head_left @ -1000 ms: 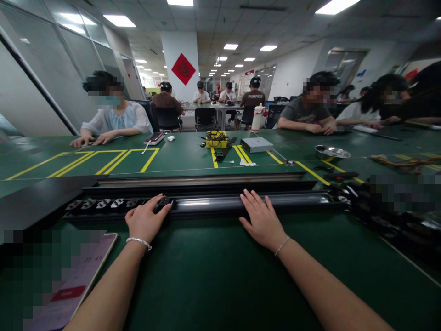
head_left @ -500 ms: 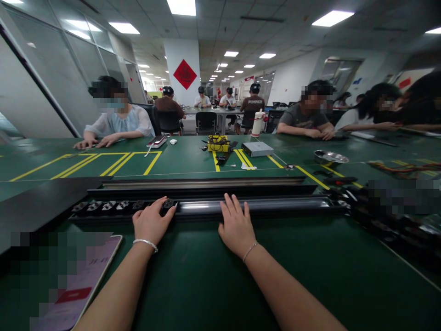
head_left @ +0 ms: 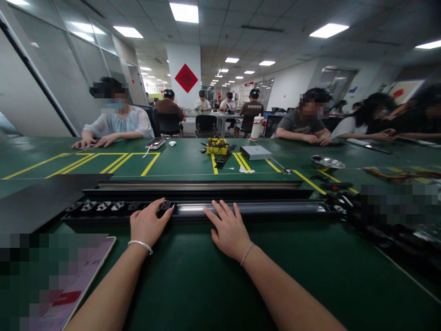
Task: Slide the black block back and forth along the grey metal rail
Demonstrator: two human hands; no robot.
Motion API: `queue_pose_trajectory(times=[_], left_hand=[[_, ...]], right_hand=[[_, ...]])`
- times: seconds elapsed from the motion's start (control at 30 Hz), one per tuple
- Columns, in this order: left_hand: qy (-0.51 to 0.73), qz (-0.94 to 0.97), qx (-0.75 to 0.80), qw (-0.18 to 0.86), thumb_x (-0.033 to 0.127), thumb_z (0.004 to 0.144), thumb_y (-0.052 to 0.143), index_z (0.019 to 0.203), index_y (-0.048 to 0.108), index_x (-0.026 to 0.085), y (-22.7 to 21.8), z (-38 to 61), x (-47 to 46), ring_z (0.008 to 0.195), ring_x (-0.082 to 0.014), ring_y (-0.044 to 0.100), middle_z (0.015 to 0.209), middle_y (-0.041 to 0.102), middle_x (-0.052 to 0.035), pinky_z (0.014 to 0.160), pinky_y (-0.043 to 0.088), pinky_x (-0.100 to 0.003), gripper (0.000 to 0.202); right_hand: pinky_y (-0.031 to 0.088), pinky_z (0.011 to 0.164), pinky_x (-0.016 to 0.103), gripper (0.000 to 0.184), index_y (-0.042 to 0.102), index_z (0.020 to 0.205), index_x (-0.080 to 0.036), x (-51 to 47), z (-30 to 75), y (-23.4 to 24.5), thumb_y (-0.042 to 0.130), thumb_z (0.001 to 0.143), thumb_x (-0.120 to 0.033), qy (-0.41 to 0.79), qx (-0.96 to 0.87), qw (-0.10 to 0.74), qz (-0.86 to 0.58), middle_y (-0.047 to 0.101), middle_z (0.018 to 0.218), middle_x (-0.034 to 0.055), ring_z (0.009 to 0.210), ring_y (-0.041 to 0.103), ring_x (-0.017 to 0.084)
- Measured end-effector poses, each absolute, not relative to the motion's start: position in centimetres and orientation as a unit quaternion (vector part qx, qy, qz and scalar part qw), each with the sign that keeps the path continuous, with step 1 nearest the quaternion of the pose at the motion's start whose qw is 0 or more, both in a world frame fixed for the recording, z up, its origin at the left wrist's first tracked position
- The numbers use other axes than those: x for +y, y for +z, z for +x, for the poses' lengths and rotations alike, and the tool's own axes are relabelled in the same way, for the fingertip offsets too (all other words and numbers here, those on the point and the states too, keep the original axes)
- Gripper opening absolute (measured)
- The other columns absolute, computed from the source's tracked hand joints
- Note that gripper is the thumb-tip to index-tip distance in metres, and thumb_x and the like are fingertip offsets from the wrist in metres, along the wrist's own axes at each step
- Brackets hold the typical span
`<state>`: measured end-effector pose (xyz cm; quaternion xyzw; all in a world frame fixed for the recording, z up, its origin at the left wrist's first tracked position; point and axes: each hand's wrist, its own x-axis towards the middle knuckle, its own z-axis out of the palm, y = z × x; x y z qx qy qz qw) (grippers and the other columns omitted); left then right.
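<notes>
Black, the long rail (head_left: 275, 209) is lying across the green table (head_left: 193, 280); my left hand (head_left: 146, 225) is pinching its rightmost socket module (head_left: 166, 206), my right hand (head_left: 230, 233) resting wide-fingered farther along.

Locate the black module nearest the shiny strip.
In the head view, left of centre, the black module sits in the long channel, between thumb and forefinger of the left hand, just left of the shiny strip.
</notes>
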<state>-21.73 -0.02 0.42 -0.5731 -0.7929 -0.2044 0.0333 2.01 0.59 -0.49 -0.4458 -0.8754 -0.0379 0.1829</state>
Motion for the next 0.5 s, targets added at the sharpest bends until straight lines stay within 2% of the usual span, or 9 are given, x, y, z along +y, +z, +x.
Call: queue_pose_trajectory(times=[0.5], left_hand=[[-0.205, -0.57, -0.795, 0.026, 0.053, 0.076, 0.038, 0.115, 0.052, 0.028, 0.67, -21.53, -0.07, 0.11, -0.0233, 0.051, 0.124, 0.055, -0.0023, 0.092, 0.029, -0.039, 0.048]], right_hand=[[0.009, 0.105, 0.047, 0.053, 0.033, 0.131, -0.032, 0.44, 2.05, -0.07, 0.044, 0.08, -0.03, -0.024, -0.875, 0.176, -0.45, 0.037, 0.137, 0.0022, 0.125, 0.029, 0.021]])
